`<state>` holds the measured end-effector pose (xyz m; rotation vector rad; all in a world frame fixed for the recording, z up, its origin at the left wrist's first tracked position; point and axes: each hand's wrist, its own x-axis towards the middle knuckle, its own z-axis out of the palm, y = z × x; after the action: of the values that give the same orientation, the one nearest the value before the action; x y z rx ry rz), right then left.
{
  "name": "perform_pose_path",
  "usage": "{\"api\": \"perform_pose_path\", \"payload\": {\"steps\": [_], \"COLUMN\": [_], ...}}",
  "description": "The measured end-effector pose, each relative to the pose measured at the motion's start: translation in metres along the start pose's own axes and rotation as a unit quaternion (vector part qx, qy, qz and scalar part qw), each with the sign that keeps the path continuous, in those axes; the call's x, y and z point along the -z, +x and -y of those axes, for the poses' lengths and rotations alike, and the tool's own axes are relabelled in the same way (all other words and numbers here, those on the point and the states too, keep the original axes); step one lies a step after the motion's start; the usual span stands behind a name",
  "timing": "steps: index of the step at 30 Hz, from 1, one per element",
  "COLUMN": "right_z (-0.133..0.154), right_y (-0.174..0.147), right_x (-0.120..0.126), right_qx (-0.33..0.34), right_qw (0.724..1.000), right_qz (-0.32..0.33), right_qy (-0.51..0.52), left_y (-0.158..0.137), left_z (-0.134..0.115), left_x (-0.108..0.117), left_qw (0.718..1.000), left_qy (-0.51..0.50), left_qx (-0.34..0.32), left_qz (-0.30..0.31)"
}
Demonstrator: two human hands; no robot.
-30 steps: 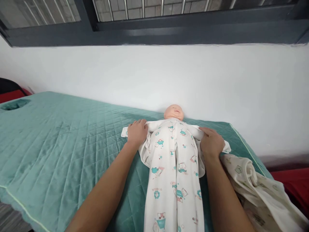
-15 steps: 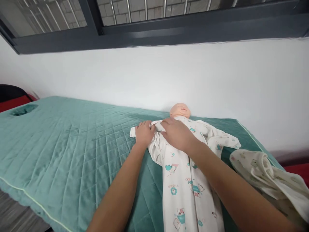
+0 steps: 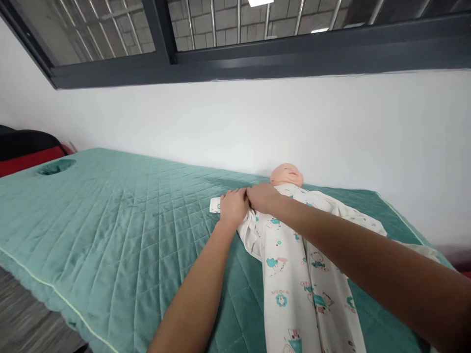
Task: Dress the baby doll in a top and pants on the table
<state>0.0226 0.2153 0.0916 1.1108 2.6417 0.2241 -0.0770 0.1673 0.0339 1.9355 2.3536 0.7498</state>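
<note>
A baby doll (image 3: 286,174) lies on its back near the wall, its bald head showing above a white, printed sleepsuit (image 3: 281,260) spread over its body. My left hand (image 3: 234,208) is closed around the sleeve on the left side, and the cuff sticks out beyond it. My right hand (image 3: 263,197) touches the left one and is closed on the same sleeve nearer the shoulder. Its fingertips are partly hidden. The doll's arm cannot be seen inside the cloth. The other sleeve stretches out to the right, partly behind my right forearm.
A green quilted cover (image 3: 147,235) lies over the bed, with a face hole (image 3: 57,167) at its far left. The white wall (image 3: 184,122) and a dark window frame (image 3: 294,59) run behind. Pale cloth (image 3: 423,251) shows at the right, mostly behind my forearm.
My right hand has moved left along the sleeve, off the chest and up against my left hand. The view has shifted slightly left, and my right forearm covers more of the pale cloth.
</note>
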Motion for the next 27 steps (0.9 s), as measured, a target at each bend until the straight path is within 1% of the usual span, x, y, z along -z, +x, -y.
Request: {"api": "perform_pose_path", "payload": {"steps": [3, 6, 10, 14, 18, 24, 27], "right_z": [-0.005, -0.010, -0.019, -0.030, -0.041, -0.043, -0.044], "right_y": [-0.001, -0.009, -0.023, -0.035, -0.046, -0.057, -0.059], "right_x": [0.004, 0.009, 0.017, 0.024, 0.032, 0.042, 0.046], "right_qx": [0.005, 0.010, 0.008, -0.021, -0.039, -0.054, -0.056], "right_qw": [1.000, 1.000, 1.000, 0.999, 0.999, 0.998, 0.998], "right_qz": [0.012, 0.003, -0.004, -0.020, -0.030, -0.031, -0.029], "right_qy": [-0.007, -0.012, -0.012, -0.014, -0.012, -0.013, -0.002], "left_y": [-0.002, -0.005, -0.010, -0.014, -0.015, -0.020, -0.021], "left_z": [0.001, 0.003, 0.007, 0.012, 0.015, 0.014, 0.015], "left_x": [-0.002, -0.003, 0.000, 0.000, -0.003, -0.005, -0.004], "left_qw": [0.999, 0.998, 0.995, 0.993, 0.993, 0.996, 0.997], "left_qy": [-0.002, -0.012, -0.041, -0.060, -0.063, -0.019, -0.004], "left_qx": [0.013, 0.026, 0.052, 0.074, 0.095, 0.077, 0.071], "left_qz": [-0.031, -0.062, -0.071, -0.064, -0.043, -0.032, -0.015]}}
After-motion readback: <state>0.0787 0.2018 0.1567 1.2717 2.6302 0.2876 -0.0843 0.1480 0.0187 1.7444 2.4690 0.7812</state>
